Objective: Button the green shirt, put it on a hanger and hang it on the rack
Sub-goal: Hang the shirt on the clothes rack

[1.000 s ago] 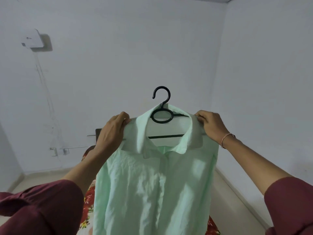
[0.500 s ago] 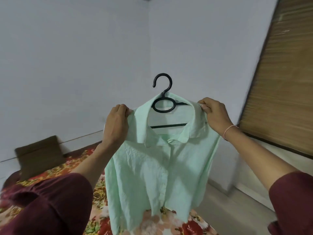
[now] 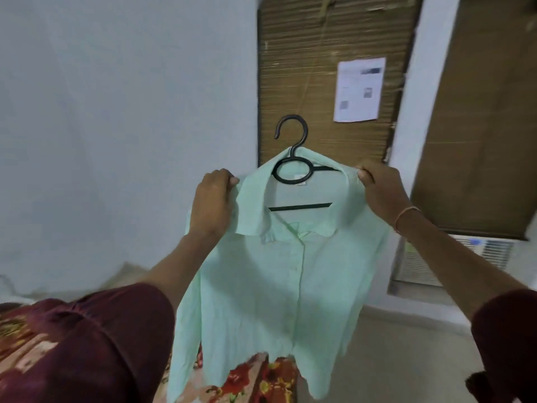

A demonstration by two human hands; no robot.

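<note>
The light green shirt (image 3: 276, 286) hangs buttoned on a black plastic hanger (image 3: 293, 158), held up in the air in front of me. The hanger's hook sticks up above the collar and its crossbar shows inside the neck opening. My left hand (image 3: 213, 203) grips the shirt's left shoulder beside the collar. My right hand (image 3: 379, 189) pinches the right shoulder at the collar's edge. No rack is in view.
A brown ribbed panel (image 3: 334, 68) with a white paper sheet (image 3: 359, 90) stands on the wall straight ahead. Another brown panel (image 3: 479, 126) is to the right, with a white vented unit (image 3: 453, 260) below it. A floral bedsheet (image 3: 250, 379) lies under the shirt.
My view has swung right, from the bare wall corner to the brown panels. Both hands keep the same hold on the shirt's shoulders, and the shirt stays on the hanger.
</note>
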